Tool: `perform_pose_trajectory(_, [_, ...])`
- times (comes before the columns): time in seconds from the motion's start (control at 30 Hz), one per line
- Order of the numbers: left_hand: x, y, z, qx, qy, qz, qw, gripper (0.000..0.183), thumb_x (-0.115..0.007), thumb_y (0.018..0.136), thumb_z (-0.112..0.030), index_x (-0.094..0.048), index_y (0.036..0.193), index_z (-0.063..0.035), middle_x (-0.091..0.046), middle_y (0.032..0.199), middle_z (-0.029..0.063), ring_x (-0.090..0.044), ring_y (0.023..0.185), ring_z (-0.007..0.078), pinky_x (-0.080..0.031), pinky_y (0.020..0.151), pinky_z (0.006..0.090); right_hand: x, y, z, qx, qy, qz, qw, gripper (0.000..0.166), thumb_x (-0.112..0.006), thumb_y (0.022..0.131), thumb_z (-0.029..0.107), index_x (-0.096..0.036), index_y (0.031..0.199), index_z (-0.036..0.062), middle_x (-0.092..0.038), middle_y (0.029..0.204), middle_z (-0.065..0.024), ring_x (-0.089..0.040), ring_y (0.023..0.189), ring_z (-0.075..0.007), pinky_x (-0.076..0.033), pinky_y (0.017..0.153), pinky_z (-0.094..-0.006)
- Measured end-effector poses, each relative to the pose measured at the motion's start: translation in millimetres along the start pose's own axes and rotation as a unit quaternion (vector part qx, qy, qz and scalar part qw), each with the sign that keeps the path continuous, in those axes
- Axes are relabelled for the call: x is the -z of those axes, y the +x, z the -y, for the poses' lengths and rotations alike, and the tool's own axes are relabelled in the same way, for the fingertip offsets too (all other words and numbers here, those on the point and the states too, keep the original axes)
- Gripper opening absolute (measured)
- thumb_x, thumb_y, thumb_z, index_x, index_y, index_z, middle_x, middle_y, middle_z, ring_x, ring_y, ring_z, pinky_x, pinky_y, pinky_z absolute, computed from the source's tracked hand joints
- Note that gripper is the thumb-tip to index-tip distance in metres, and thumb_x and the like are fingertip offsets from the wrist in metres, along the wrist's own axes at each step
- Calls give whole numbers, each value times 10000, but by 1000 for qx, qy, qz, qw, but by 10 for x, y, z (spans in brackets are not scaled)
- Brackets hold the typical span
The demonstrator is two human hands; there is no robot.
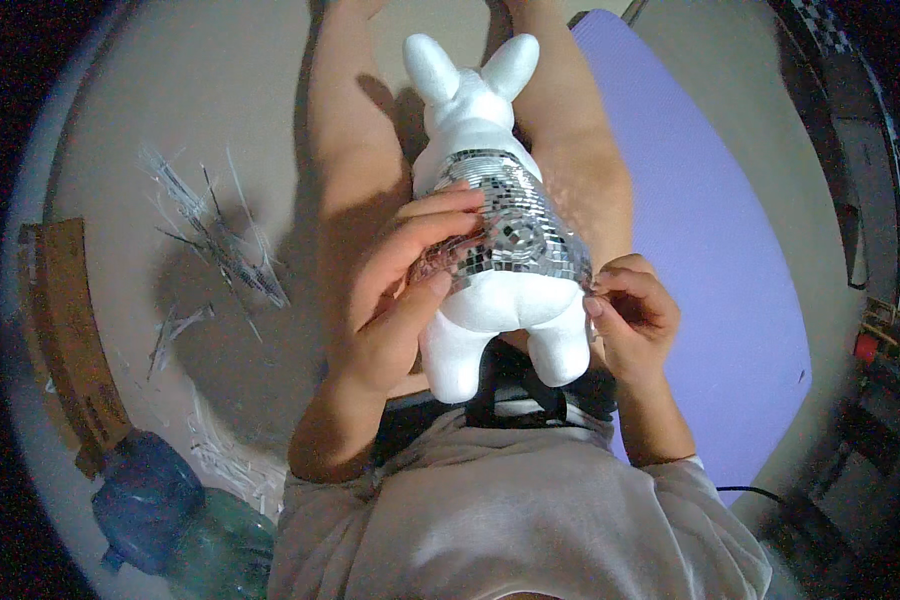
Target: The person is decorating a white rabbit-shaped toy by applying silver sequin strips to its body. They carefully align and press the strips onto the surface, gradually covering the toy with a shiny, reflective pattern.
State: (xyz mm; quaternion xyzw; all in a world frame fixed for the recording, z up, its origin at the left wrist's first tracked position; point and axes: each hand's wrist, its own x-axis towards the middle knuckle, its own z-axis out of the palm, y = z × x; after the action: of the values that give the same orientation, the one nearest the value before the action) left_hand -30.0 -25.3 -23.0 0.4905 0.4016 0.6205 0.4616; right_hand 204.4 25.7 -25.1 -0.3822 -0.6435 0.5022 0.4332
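Note:
A white dog-shaped figure (510, 304) with upright ears lies between my legs, its head away from me and its rump towards me. Small square mirror tiles (521, 234) cover its back in rows, with a ring-like pattern near the middle. My left hand (405, 277) holds the figure's left flank, fingers over the tiles and thumb by the rump. At the right hip, my right hand (634, 315) pinches thumb and forefinger on a thin mirror-tile strip (594, 324) at the lower edge of the tiles. The fingertips hide most of that strip.
Strips of mirror tile (217, 232) lie piled on the floor to the left, with white paper-like scraps (229, 457) nearer me. Beyond are a cardboard piece (82, 330) and a large translucent plastic bottle (187, 517). A purple mat (720, 300) lies right; dark furniture (862, 187) stands farther right.

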Motion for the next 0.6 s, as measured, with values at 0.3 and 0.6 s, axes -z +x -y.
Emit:
perform_pose_trajectory(0.3, [-32,-14,-25,20,23,0,1000,348,-426,807,-7,-522,1123,103,-465,1294,226,-369,1298,317,-264,1091,412,50,14,11,29,-13,38,999,180,-731,711,-6,-645,868,0,-609,829,-98,-558,712,-151,-425,593,-244])
perform_pose_trajectory(0.6, [-93,-34,-51,44,19,-18,999,358,-431,797,-23,-526,1118,103,-466,1294,217,-370,1298,311,-272,1090,408,81,18,-9,47,-25,51,997,199,-743,706,4,-638,875,0,-606,815,-99,-558,682,-154,-421,564,-243])
